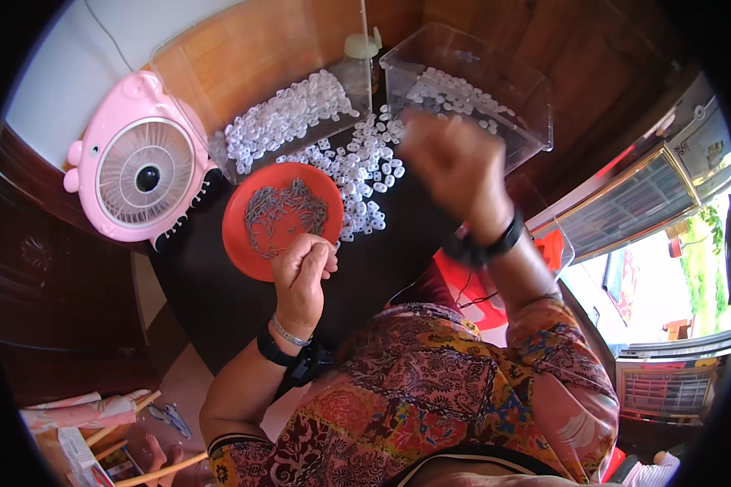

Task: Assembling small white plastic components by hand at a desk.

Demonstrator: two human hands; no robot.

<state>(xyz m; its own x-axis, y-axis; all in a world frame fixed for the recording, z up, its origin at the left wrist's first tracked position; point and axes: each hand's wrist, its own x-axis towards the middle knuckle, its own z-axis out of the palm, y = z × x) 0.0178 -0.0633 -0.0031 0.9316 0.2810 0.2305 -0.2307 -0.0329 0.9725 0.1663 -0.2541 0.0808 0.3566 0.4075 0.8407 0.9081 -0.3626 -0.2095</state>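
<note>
My left hand [302, 272] is closed with its fingers curled in, at the near right edge of a red plate [234, 235]. What it holds, if anything, is hidden. Thin grey metal pieces, like small screws or nails [310, 211], lie in a ring on the plate. Small white oval plastic pieces with holes [369, 170] are spread on the dark tabletop right of the plate. Above the table, near the front of a clear plastic bin [536, 144], my right hand [460, 169] is blurred by motion, its fingers unreadable.
Left of the plate stands a pink animal-shaped fan [148, 174]. A second clear bin [244, 166] at the back left holds a heap of the white pieces. A lidded jar [357, 61] stands behind. A red stool or chair [483, 308] is at the right of the table.
</note>
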